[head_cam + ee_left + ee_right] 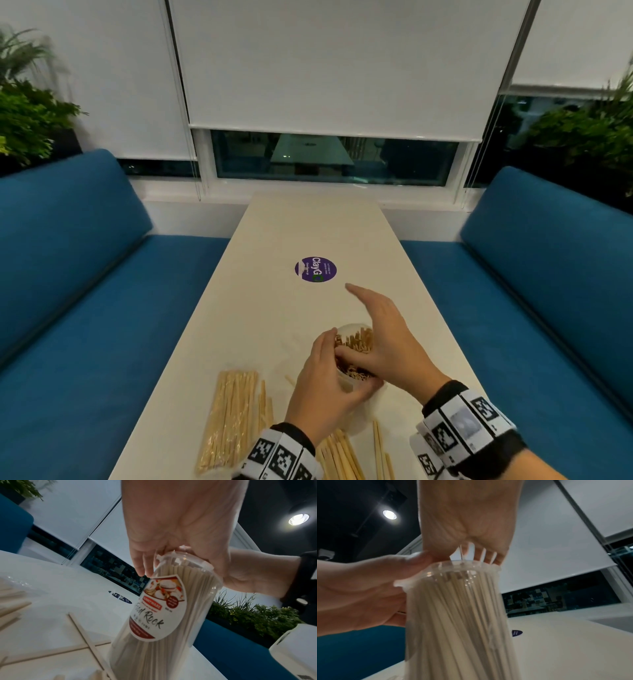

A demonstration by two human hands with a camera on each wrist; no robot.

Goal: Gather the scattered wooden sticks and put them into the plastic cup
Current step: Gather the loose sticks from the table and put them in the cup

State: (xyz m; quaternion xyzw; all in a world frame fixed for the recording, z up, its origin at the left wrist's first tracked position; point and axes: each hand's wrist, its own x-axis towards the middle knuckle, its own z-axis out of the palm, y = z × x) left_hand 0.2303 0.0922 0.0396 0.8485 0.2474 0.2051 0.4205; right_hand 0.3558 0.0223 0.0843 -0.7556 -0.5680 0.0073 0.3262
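Note:
A clear plastic cup (346, 384) with a red and white label (159, 605) stands on the white table (308, 222), packed with upright wooden sticks (358, 337). My left hand (322, 373) grips the cup (453, 622) just under its rim from the left. Over the mouth lies my right hand (376, 329), fingers straight and pointing away, thumb across the stick tops; in the right wrist view a few stick tips poke up between its fingers. Loose sticks (339, 455) lie at the near edge, with more to the right (378, 448).
A wrapped bundle of sticks (233, 418) lies at the near left of the table. A round purple sticker (315, 269) marks the middle. Blue benches run along the left (85, 308) and right (548, 308); a window and plants stand behind.

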